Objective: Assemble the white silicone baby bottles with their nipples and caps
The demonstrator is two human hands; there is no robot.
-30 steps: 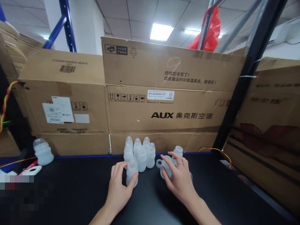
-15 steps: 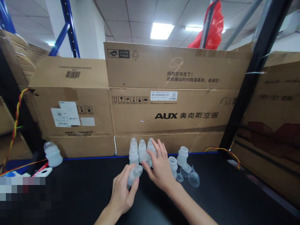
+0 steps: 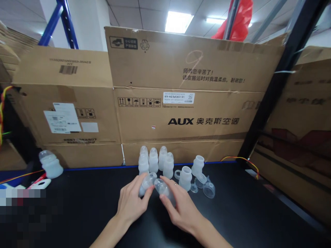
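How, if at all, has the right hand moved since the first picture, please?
Yes: judged against the AUX lettering on the carton, the right hand has moved left and nearer the person.

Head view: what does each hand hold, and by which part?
The left hand holds a bottle by its sides, near the cap; the right hand holds another bottle likewise.

And there's AUX 奥克斯空调 [image 3: 203,121], bold and black across the big middle carton [image 3: 139,131], with 师傅您辛苦了! [image 3: 198,72] above it! The white sticker [image 3: 179,97] reads KFR-46G/BpR3AES1(B1), and 25. Up top, a pale handwritten 9 [image 3: 194,58]; far left, a recycling sign [image 3: 144,45]! Left carton [image 3: 31,110]: a barcode [image 3: 68,70] under what looks like HY [image 3: 69,64]. The right carton's print [image 3: 306,101] is too blurred to read.
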